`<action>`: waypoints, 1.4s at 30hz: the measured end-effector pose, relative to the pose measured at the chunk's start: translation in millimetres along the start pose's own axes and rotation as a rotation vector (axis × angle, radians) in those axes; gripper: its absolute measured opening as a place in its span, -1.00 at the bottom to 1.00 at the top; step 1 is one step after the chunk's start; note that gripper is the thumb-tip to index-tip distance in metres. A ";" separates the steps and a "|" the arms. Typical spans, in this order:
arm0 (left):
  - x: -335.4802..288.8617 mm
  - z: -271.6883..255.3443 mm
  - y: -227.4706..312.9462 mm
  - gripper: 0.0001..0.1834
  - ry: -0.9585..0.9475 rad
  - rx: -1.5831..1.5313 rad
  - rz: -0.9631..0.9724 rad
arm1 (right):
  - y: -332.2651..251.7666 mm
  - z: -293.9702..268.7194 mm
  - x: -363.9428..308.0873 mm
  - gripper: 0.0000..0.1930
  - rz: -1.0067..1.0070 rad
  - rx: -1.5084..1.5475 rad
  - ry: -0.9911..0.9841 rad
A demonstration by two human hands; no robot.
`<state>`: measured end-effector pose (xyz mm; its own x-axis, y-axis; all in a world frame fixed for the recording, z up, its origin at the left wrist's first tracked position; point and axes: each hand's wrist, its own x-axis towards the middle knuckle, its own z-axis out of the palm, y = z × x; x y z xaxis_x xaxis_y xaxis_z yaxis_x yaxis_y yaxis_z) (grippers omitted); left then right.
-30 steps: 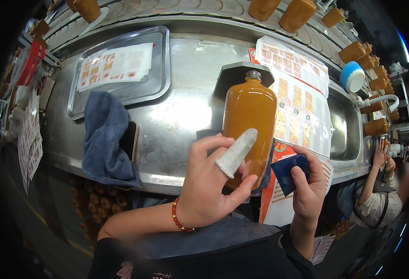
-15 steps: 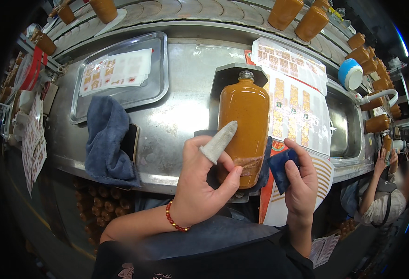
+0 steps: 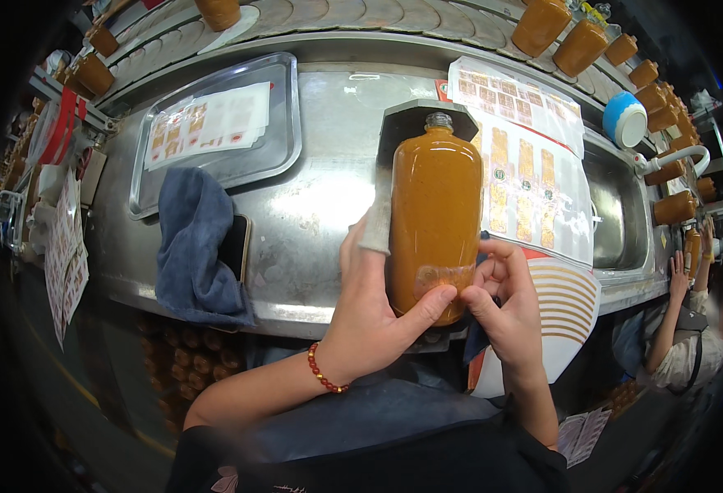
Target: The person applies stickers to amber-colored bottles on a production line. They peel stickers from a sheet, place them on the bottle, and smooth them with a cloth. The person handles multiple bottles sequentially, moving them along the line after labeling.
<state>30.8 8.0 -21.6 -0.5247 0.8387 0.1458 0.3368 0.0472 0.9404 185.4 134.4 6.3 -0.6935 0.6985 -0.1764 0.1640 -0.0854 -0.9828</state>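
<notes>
A glossy brown bottle with a clear threaded neck lies in a dark angular holder, neck pointing away from me. A small translucent label sits across its lower part. My left hand wraps the bottle's lower left side, thumb on the label; a whitish finger cot covers its index finger. At the lower right side, my right hand is closed with curled fingers, its thumb at the label's right end. A dark blue edge shows below that hand, apparently the blue flat card, mostly hidden.
Printed label sheets lie right of the bottle, before a sink. Leftward are a blue cloth over a phone-like object and a metal tray holding sheets. Bottles ride a conveyor behind. Another person works at right.
My left hand has gone from pointing over the bottle to gripping its left side. My right hand has moved left onto the label's end, and the blue card has dropped mostly out of sight.
</notes>
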 end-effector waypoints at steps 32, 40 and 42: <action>-12.7 -19.2 31.3 -0.43 -0.015 -0.406 0.106 | -36.9 6.5 -2.1 -0.45 -0.597 -0.777 -0.065; -6.0 -20.5 36.2 -0.41 -0.062 -0.679 0.158 | -20.7 35.2 -7.4 -0.62 -0.675 -0.789 0.131; -5.5 -22.5 35.4 -0.42 -0.044 -0.729 0.148 | -23.2 39.2 -9.9 -0.68 -0.677 -0.834 0.152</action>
<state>28.0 -7.2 17.8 -0.4768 0.8303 0.2887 -0.2107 -0.4268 0.8795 160.9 101.6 28.7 -0.7350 0.5045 0.4531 0.2451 0.8207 -0.5162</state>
